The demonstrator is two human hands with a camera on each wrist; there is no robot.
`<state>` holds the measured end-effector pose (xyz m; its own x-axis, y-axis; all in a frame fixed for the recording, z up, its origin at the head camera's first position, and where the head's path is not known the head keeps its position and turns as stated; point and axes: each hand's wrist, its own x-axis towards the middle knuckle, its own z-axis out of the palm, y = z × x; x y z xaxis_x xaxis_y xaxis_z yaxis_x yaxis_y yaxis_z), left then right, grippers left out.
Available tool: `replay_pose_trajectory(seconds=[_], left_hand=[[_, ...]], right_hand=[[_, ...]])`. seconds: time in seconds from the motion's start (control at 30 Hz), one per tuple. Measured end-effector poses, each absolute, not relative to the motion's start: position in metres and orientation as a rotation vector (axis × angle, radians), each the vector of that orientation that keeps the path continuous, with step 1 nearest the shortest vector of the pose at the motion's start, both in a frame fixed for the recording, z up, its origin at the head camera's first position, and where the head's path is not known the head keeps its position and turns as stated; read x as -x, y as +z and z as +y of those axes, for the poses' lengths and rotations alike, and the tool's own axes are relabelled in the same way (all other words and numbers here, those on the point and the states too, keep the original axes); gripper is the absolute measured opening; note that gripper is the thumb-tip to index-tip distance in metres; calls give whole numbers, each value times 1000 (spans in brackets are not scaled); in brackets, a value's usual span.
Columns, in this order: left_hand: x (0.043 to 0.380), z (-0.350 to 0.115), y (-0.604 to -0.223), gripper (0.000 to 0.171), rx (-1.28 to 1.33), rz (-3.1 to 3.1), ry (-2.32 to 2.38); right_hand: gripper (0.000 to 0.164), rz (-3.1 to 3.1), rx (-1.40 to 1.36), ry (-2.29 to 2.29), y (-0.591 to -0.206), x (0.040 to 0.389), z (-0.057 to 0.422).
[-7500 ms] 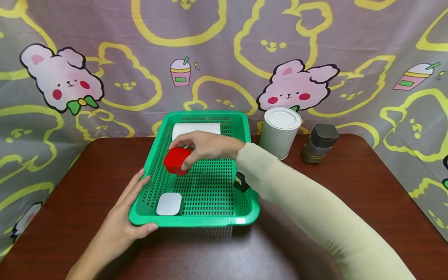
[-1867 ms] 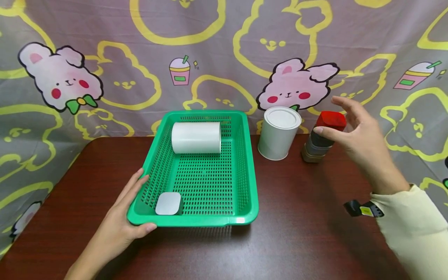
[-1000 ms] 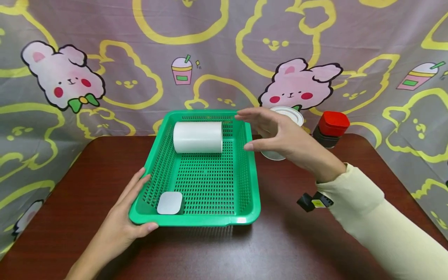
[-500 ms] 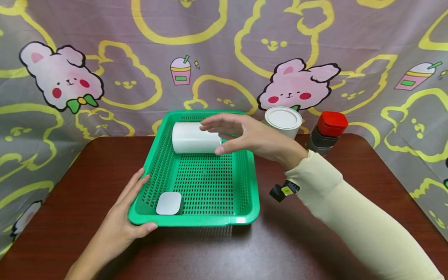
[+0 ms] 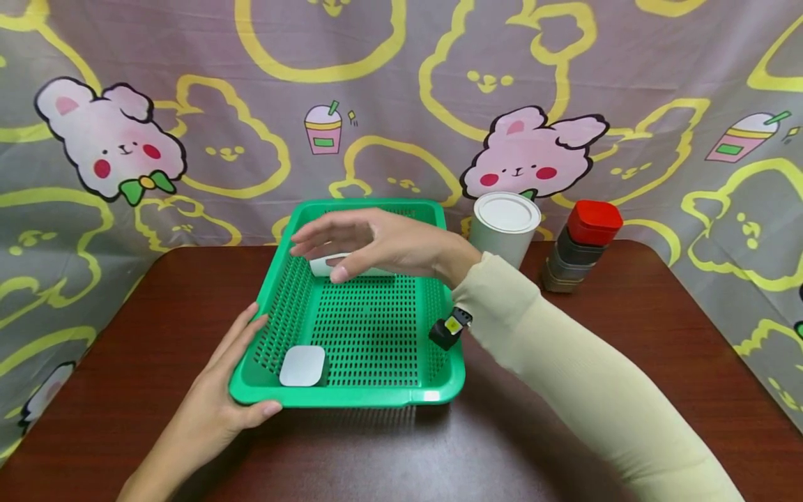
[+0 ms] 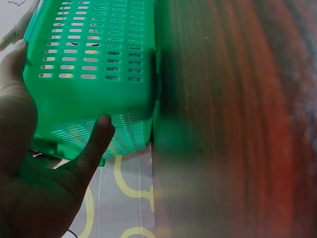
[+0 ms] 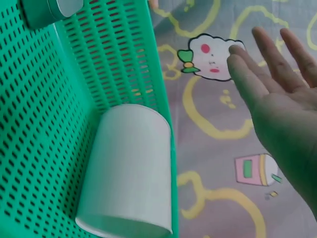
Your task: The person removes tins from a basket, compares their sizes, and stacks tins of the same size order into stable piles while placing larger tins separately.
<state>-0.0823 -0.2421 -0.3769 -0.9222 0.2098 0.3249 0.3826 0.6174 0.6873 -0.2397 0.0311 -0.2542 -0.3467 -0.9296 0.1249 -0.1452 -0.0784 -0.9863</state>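
Note:
A green perforated basket (image 5: 454, 335) stands on the table. My left hand (image 5: 210, 397) holds its near left corner, thumb at the front rim and fingers along the left side; in the left wrist view one finger (image 6: 96, 141) lies against the outer wall. My right hand (image 5: 401, 244), fingers spread and holding nothing, hovers above a white can (image 7: 130, 166) lying on its side at the basket's back. In the head view that hand hides most of the can. A small white-topped rounded box (image 5: 303, 366) sits in the near left corner of the basket.
Right of the basket a white lidded can (image 5: 507, 223) stands upright. Beside it is a stack of small rounded boxes, a red box (image 5: 594, 222) on top of dark ones (image 5: 572, 259). A patterned cloth (image 5: 376, 104) hangs behind the brown table (image 5: 602, 355).
My right hand carried the red box from the basket onto the dark stack and let it go. It has since come back left over the basket. The left hand stays put.

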Motion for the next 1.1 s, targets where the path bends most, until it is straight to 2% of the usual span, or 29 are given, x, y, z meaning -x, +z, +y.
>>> replay_pose_trajectory(seconds=[0.4, 0.6, 1.1], left_hand=[[82, -243, -378, 112, 489, -2638, -1174], [82, -243, -378, 111, 482, -2638, -1184], [83, -242, -377, 110, 464, -2663, -1206]], right_hand=[[53, 1364, 1139, -1410, -286, 258, -2], [45, 1377, 1089, -1336, -302, 266, -14], [42, 1457, 997, -1129, -331, 261, -33]])
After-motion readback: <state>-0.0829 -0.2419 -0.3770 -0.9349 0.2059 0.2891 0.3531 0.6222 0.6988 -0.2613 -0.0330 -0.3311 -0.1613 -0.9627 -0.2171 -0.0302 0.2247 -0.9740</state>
